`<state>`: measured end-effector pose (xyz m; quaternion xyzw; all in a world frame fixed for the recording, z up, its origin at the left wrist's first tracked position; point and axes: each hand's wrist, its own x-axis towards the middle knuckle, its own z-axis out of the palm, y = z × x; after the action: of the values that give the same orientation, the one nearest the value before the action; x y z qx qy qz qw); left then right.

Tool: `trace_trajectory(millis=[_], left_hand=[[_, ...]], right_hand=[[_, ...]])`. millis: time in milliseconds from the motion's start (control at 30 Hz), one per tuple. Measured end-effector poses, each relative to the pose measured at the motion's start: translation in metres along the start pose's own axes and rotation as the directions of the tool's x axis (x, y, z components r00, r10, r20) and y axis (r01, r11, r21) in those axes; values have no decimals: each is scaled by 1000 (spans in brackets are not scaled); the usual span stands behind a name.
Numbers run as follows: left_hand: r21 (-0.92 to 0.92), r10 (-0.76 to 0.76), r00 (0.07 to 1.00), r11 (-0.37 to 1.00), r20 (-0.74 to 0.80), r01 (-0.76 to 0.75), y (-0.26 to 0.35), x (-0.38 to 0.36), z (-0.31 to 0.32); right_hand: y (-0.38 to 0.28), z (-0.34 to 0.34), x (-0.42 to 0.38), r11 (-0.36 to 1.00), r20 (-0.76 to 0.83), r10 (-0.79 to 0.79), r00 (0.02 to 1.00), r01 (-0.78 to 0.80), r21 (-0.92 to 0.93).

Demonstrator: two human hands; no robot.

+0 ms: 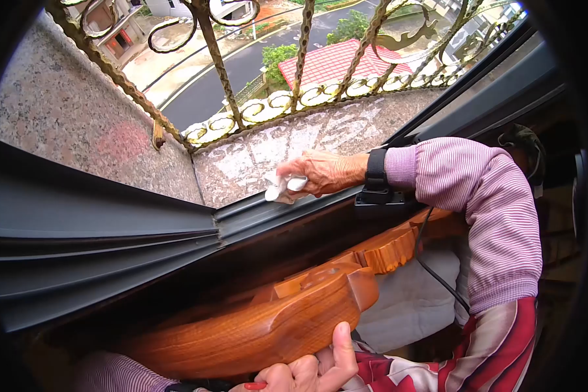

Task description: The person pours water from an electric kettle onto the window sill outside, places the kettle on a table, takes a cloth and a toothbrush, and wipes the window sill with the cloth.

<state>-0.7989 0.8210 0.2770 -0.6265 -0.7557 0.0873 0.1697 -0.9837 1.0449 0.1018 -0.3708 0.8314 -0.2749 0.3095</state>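
Observation:
My right hand point(323, 172) reaches out to the dark window track point(255, 212) and is closed around a crumpled white cloth point(279, 187), which presses on the track's outer rail by the granite sill point(333, 140). A black band with a small device sits on that wrist. My left hand point(307, 372) is at the bottom of the view, thumb up, resting against the carved wooden backrest point(255, 326) of a seat below the window.
An ornate gold-painted iron railing point(294, 95) stands beyond the granite sill, with a road and a red roof far below. The dark window frame point(98, 222) runs left. A grey cushion point(411, 300) and a black cable lie at the right.

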Motion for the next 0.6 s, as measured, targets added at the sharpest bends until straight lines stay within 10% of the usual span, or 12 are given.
trace_trajectory(millis=[67, 300, 600], left_hand=[[8, 1, 1000, 1000, -6, -1, 1, -1, 0], [110, -111, 987, 986, -113, 124, 20, -6, 17], [75, -75, 996, 994, -52, 79, 11, -4, 7]], right_hand=[[4, 11, -1, 974, 74, -206, 976, 212, -81], [2, -5, -57, 923, 284, 172, 943, -54, -382], [44, 12, -61, 957, 333, 126, 934, -26, -288]])
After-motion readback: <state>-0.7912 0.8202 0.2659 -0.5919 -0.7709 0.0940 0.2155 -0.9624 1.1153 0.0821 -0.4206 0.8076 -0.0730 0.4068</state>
